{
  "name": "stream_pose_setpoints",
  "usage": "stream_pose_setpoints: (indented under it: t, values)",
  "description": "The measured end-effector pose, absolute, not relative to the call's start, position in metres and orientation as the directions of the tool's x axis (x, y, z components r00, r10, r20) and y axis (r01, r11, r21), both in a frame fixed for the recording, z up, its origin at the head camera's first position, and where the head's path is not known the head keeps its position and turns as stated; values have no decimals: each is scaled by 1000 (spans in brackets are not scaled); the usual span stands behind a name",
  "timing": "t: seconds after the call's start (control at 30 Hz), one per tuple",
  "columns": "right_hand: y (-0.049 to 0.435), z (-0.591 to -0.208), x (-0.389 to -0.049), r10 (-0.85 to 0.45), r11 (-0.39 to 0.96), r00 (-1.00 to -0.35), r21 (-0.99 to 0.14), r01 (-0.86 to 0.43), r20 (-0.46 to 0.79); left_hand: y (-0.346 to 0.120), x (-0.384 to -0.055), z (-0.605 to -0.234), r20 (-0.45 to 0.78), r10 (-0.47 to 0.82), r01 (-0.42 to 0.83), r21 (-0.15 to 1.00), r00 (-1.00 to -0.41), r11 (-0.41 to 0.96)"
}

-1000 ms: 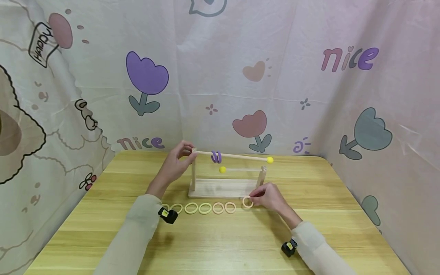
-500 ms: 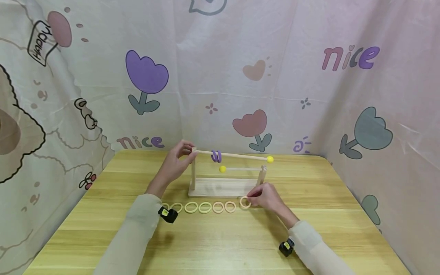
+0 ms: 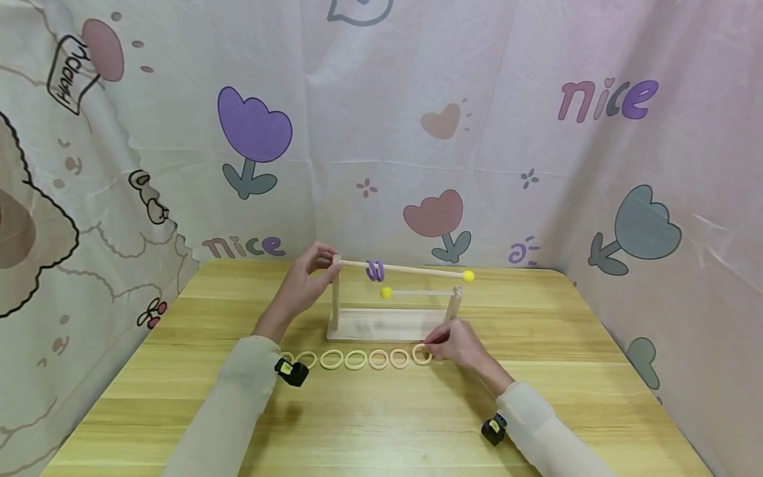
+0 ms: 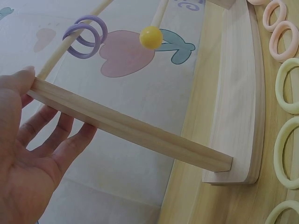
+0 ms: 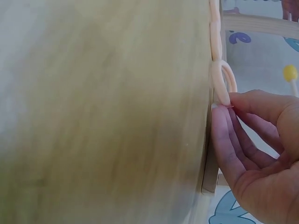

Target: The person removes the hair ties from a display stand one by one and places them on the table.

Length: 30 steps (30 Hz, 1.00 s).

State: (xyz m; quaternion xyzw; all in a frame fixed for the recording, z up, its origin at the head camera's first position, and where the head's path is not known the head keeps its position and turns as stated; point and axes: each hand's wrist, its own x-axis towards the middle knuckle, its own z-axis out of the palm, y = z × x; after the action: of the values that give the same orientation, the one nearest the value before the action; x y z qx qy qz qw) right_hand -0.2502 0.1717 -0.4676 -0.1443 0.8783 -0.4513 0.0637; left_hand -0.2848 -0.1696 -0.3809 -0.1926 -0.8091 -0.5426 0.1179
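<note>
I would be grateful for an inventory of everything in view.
Table: one, light wood, foreground.
Cloth: count unclear, pale, printed, behind the table.
Stand: one, pale wood, on the table.
Rods: two, pale, on the stand.
Balls: two, yellow, one per rod.
Purple rings: two, around the upper rod.
Yellow-green rings: four, on the table.
Peach rings: three, two on the table, one pinched.
Wrist cameras: two, black, at the cuffs.
Sleeves: two, cream, on the arms.
Left hand: one, gripping the stand's top left.
Right hand: one, pinching a peach ring.
</note>
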Motion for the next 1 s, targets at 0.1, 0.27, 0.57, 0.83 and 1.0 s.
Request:
stream_pose_setpoints:
  t: [0.1,0.27,0.57,0.83,1.0]
  values:
    - [171,-467,-250,-314,549,-949,-814,-192,12,-169,-285,-381,394,184,435,834,-900,340]
    - [168,-467,-249,-329,541,-944,-814,-210,25,-169,-286,-382,385,183,426,837,-904,343]
    - [166,-469,-250,-355,540,-933,-803,-251,53,-170,-285,-382,392,186,433,832,-901,347]
    - [166,-471,-252,-364,564,-929,-778,-276,65,-170,-286,-382,394,183,434,830,-901,350]
    - [165,-471,-251,-371,567,-926,-773,-284,68,-170,-286,-382,385,183,426,837,-905,344]
